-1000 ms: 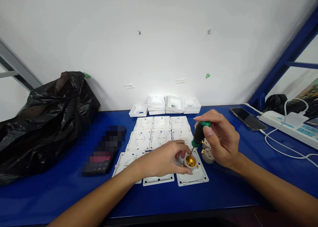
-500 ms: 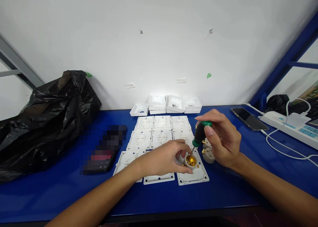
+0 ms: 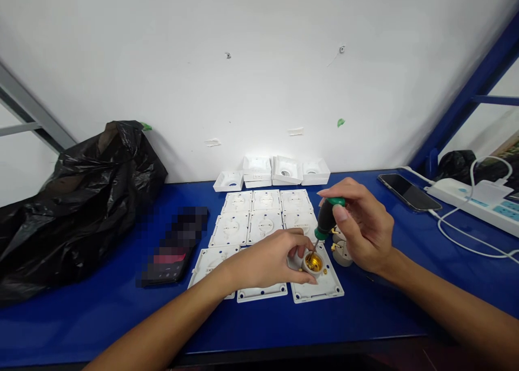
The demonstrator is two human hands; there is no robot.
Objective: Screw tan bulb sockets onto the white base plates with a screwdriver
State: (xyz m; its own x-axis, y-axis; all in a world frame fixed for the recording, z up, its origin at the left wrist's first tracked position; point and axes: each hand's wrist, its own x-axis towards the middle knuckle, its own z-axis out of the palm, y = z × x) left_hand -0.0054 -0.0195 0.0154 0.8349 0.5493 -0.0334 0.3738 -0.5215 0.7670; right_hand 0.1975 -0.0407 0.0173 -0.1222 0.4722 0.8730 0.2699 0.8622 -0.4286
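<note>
My left hand grips a round white socket with a gold-coloured lining, thumb in front and fingers behind. The socket rests on the front right white square plate. My right hand is closed round a black and green screwdriver, which leans with its tip down inside the socket. Several more white plates lie in rows to the left and behind. Partly hidden by my right hand, other round sockets with brass tabs stand beside the plates.
White square boxes are stacked against the wall. A black plastic bag and a dark phone lie left. At the right are another phone, a white power strip and looping cables.
The view has shifted slightly. Both hands hold the same things in nearly the same pose, with the screwdriver tip still inside the socket.
</note>
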